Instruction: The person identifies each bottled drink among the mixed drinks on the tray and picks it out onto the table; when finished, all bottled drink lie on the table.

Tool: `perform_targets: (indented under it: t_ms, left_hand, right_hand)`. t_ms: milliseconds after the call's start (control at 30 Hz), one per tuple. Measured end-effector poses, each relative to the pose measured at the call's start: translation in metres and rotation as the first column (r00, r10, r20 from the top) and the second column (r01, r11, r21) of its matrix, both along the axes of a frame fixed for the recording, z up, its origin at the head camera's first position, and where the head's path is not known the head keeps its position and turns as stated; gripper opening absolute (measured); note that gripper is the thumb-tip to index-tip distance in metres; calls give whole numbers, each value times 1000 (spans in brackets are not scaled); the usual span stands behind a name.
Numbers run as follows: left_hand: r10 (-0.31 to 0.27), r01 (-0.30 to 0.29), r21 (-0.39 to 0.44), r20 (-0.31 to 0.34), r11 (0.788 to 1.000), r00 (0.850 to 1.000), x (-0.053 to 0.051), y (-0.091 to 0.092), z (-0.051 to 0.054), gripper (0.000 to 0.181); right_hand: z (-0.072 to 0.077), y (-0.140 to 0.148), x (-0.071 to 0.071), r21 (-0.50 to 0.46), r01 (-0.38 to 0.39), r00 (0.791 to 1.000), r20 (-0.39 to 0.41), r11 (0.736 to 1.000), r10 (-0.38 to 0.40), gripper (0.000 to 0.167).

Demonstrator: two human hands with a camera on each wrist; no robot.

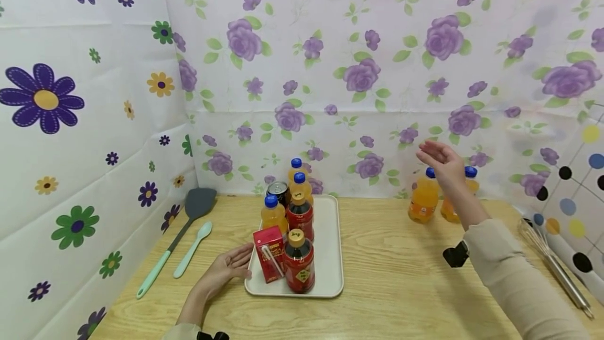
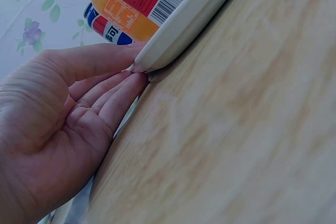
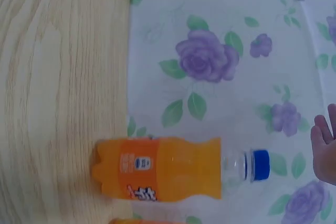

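So the surface has a tray left of centre. Left hand pinches its left rim between thumb and fingers; right hand is up near two orange bottles, fingers loosely extended, holding nothing. Tray's got more bottles, a red carton, a can.

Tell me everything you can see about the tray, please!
The tray is cream-coloured, shallow and rectangular, with rounded corners and a low raised rim; it looks like plastic. It rests on the wood-patterned table, carrying orange-drink bottles, dark-drink bottles, a can and a red carton. Its right side is bare. The left hand pinches its left edge.
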State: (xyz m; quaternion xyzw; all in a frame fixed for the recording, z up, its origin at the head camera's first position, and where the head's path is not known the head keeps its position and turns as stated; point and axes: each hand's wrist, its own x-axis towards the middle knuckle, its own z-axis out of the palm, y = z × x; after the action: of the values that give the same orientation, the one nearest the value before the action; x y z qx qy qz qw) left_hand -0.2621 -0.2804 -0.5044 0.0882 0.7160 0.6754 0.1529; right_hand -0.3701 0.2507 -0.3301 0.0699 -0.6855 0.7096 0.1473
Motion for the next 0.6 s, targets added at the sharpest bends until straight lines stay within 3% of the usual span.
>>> perform_targets:
  t_ms: [300,400,533,600]
  left_hand:
    - [0,0,4,-5,1000,1000,-1,1,0,84]
    - [-5,5,4,-5,1000,1000,-1,2,0,84]
    - [0,0,1,-4,1000,1000,-1,1,0,84]
    - [4,-4,-1,-3,1000,1000,0,1,0,84]
  right_hand:
    - [-1,-45,-3,42,-88,995,-40,995,90,37]
    - [1,-62,-4,101,-102,994,-32,990,106,35]
    - [4,-88,-8,189,-117,992,-15,975,122,50]
    - [3,-102,-10,184,-137,990,-11,973,141,54]
